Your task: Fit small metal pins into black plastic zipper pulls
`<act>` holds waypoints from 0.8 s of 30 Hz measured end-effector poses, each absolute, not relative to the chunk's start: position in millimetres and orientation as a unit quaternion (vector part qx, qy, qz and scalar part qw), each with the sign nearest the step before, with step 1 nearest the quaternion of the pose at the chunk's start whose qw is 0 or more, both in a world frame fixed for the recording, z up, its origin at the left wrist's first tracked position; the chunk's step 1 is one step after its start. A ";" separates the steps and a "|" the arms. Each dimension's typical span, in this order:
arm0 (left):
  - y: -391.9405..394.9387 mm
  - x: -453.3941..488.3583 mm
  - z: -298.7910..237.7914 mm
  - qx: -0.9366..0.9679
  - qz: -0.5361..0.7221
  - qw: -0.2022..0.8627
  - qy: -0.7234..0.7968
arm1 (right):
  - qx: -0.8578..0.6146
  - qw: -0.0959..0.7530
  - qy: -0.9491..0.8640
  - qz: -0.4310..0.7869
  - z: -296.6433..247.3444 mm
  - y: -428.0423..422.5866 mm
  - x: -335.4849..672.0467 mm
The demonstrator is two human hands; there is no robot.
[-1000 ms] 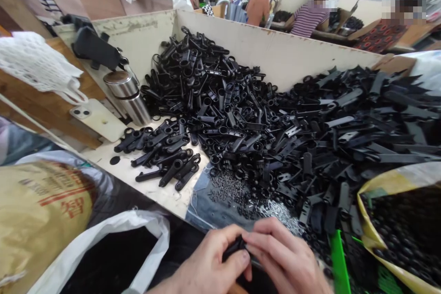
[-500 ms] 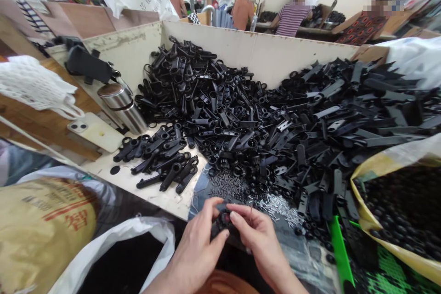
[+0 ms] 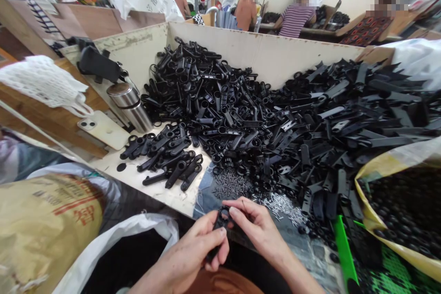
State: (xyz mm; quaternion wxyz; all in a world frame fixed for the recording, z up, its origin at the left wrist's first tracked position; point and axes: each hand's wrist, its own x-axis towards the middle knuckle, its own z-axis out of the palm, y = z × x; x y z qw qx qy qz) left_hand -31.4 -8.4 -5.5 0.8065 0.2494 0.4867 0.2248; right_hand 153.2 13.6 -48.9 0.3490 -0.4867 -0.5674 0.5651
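A black plastic part with a ring-shaped end (image 3: 225, 214) is in my left hand (image 3: 198, 244), whose fingers wrap round its lower portion and hide much of it. At the ring, the thumb and fingertips of my right hand (image 3: 259, 226) are closed on the part's rim; whether a smaller piece is between them I cannot make out. Just beyond my hands lie small dark pins (image 3: 231, 183) and a scatter of silver metal pins (image 3: 284, 207) on a denim cloth (image 3: 204, 189). Several similar black arm-shaped parts (image 3: 177, 170) lie in rows to the left.
Large heaps of black plastic parts (image 3: 220, 101) fill the wooden bin (image 3: 275, 62). A steel flask (image 3: 136, 115) and a phone (image 3: 103, 131) stand at left. An open white sack (image 3: 86, 250) is low left; a yellow-edged sack of black round pieces (image 3: 406, 211) and a green crate (image 3: 346, 257) are right. Co-workers sit beyond.
My left hand has turned and lowered, its fingers now curled beneath the part. My right hand stays at the ring. The whole view has shifted slightly.
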 end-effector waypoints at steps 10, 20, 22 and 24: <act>-7.0 -30.6 -7.5 0.240 0.207 0.803 0.504 | -0.485 0.340 -0.584 0.555 -46.2 11.7 156.2; -13.1 -28.9 -18.7 0.243 0.197 0.817 0.484 | -0.487 0.301 -0.595 0.564 -43.3 14.2 161.5; -15.9 -28.0 -21.2 0.241 0.202 0.816 0.485 | -0.488 0.304 -0.592 0.565 -44.8 12.7 161.0; -19.7 -27.8 -24.1 0.241 0.204 0.814 0.487 | -0.491 0.304 -0.585 0.570 -46.4 9.4 160.1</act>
